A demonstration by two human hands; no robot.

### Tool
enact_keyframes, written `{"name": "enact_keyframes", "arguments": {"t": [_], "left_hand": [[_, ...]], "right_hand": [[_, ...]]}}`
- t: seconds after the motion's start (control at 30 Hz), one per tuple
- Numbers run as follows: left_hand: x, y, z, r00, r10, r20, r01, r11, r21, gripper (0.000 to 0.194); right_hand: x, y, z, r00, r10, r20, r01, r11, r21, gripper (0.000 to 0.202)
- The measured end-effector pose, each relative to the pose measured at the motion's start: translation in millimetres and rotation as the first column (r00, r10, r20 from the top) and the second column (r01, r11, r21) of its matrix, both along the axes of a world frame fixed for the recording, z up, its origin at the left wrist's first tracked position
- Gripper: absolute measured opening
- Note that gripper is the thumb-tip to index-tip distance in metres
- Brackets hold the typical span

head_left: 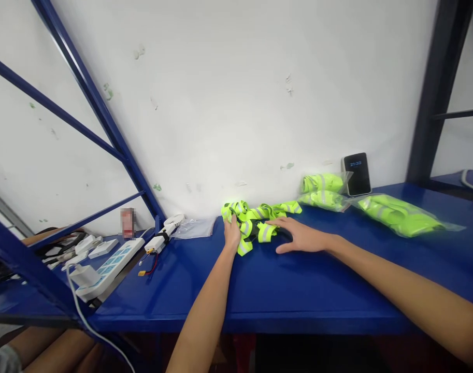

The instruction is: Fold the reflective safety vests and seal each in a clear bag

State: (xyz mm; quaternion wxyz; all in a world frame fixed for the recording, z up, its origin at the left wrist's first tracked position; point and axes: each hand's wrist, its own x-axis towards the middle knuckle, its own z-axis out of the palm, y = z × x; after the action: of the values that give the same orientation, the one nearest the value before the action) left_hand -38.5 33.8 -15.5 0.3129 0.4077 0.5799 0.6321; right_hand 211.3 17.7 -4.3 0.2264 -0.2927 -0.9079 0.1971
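A loose neon-yellow reflective strap vest, with silver stripes and some black parts, lies heaped against the wall side of the blue tabletop. Its left end is in the grip of my left hand, though the fingertips are partly hidden by the straps. At the right side of the heap, my right hand is open, thumb and fingers spread apart. Its fingertips reach the straps; whether they touch is unclear.
Bagged neon-yellow bundles and another bag lie right, by a clock-like screen device. A flat clear bag, a white device with wires and a power strip are left. A blue frame post rises there. Another person's legs show lower left.
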Motion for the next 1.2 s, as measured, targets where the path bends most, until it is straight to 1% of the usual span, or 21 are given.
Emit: {"name": "enact_keyframes", "arguments": {"t": [0.07, 0.13, 0.17, 0.2, 0.27, 0.3, 0.37, 0.43, 0.47, 0.53, 0.6, 0.63, 0.67, 0.73, 0.8, 0.87, 0.97, 1.03, 1.1, 1.13, 1.2], "left_hand": [[-2.4, -0.8, -5.3, 0.992, -0.017, -0.127, 0.016, 1.000, -0.016, 0.051], [0.5, -4.4, -6.1, 0.940, -0.023, -0.340, 0.024, 1.000, -0.001, 0.058], [3.2, -7.0, -4.6, 0.881, 0.004, -0.473, 0.012, 0.999, 0.031, 0.060], [6.1, -10.1, -2.0, 0.799, 0.060, -0.599, -0.008, 0.996, 0.089, 0.062], [11.9, -17.4, 6.1, 0.621, 0.230, -0.750, -0.026, 0.962, 0.273, 0.061], [14.5, -21.3, 10.9, 0.545, 0.310, -0.779, 0.000, 0.929, 0.370, 0.059], [19.8, -28.6, 20.0, 0.426, 0.414, -0.805, 0.118, 0.856, 0.503, 0.054], [26.1, -34.5, 26.6, 0.343, 0.452, -0.823, 0.229, 0.810, 0.540, 0.048], [29.8, -36.9, 28.5, 0.310, 0.446, -0.840, 0.276, 0.803, 0.528, 0.043], [38.3, -41.0, 29.9, 0.244, 0.370, -0.896, 0.381, 0.813, 0.439, 0.033], [48.0, -45.5, 28.6, 0.156, 0.224, -0.962, 0.485, 0.831, 0.272, 0.027], [53.0, -48.1, 27.3, 0.110, 0.147, -0.983, 0.504, 0.844, 0.182, 0.027], [57.7, -50.7, 25.8, 0.073, 0.077, -0.994, 0.489, 0.866, 0.103, 0.030], [65.8, -55.4, 22.3, 0.033, -0.028, -0.999, 0.394, 0.919, -0.013, 0.042], [71.1, -58.0, 18.5, 0.005, -0.103, -0.995, 0.305, 0.947, -0.096, 0.056], [73.6, -58.0, 15.2, -0.017, -0.147, -0.989, 0.266, 0.953, -0.146, 0.062], [73.3, -54.2, 12.1, -0.022, -0.162, -0.987, 0.241, 0.957, -0.162, 0.052], [70.6, -50.1, 11.6, 0.005, -0.174, -0.985, 0.240, 0.956, -0.168, 0.039], [65.5, -44.7, 11.6, 0.103, -0.208, -0.973, 0.286, 0.943, -0.171, 0.032], [62.2, -41.4, 11.5, 0.189, -0.236, -0.953, 0.332, 0.929, -0.164, 0.032], [54.6, -33.8, 10.6, 0.409, -0.332, -0.850, 0.439, 0.888, -0.136, 0.034]], "right_hand": [[-5.0, -0.4, -3.5, 1.000, -0.004, 0.011, 0.004, 1.000, 0.031, 0.072], [-8.2, 3.0, -7.2, 0.999, -0.025, -0.032, 0.028, 0.996, 0.083, 0.052], [-8.7, 5.6, -8.5, 0.997, -0.039, -0.064, 0.045, 0.994, 0.101, 0.042], [-8.6, 8.4, -9.3, 0.993, -0.061, -0.098, 0.072, 0.992, 0.109, 0.035], [-7.1, 13.6, -9.5, 0.973, -0.135, -0.185, 0.153, 0.985, 0.086, 0.028], [-6.1, 15.8, -9.2, 0.953, -0.181, -0.243, 0.199, 0.979, 0.050, 0.027], [-4.4, 19.2, -8.1, 0.889, -0.274, -0.367, 0.264, 0.961, -0.078, 0.027], [-3.3, 21.6, -7.0, 0.811, -0.346, -0.471, 0.263, 0.936, -0.234, 0.026], [-3.0, 22.5, -6.4, 0.771, -0.377, -0.514, 0.250, 0.920, -0.300, 0.026], [-2.0, 24.2, -5.0, 0.690, -0.425, -0.586, 0.232, 0.896, -0.377, 0.027], [-0.4, 25.5, -3.4, 0.614, -0.445, -0.652, 0.237, 0.892, -0.385, 0.028], [0.5, 26.1, -2.7, 0.584, -0.445, -0.679, 0.258, 0.895, -0.364, 0.028], [1.5, 26.6, -2.2, 0.562, -0.441, -0.700, 0.295, 0.897, -0.328, 0.028], [3.1, 27.4, -2.2, 0.551, -0.431, -0.715, 0.386, 0.891, -0.240, 0.026], [3.6, 27.8, -3.6, 0.582, -0.424, -0.694, 0.444, 0.880, -0.165, 0.024], [3.0, 27.9, -5.9, 0.622, -0.413, -0.665, 0.440, 0.887, -0.139, 0.022], [1.4, 27.2, -7.8, 0.647, -0.397, -0.651, 0.382, 0.908, -0.173, 0.021], [0.9, 25.9, -6.7, 0.700, -0.339, -0.629, 0.298, 0.939, -0.173, 0.015], [0.7, 23.5, -4.4, 0.788, -0.227, -0.573, 0.175, 0.974, -0.144, 0.013], [0.5, 21.8, -3.3, 0.826, -0.173, -0.537, 0.116, 0.984, -0.138, 0.017], [-0.5, 17.7, -1.8, 0.867, -0.110, -0.486, 0.039, 0.987, -0.153, 0.025]]}}
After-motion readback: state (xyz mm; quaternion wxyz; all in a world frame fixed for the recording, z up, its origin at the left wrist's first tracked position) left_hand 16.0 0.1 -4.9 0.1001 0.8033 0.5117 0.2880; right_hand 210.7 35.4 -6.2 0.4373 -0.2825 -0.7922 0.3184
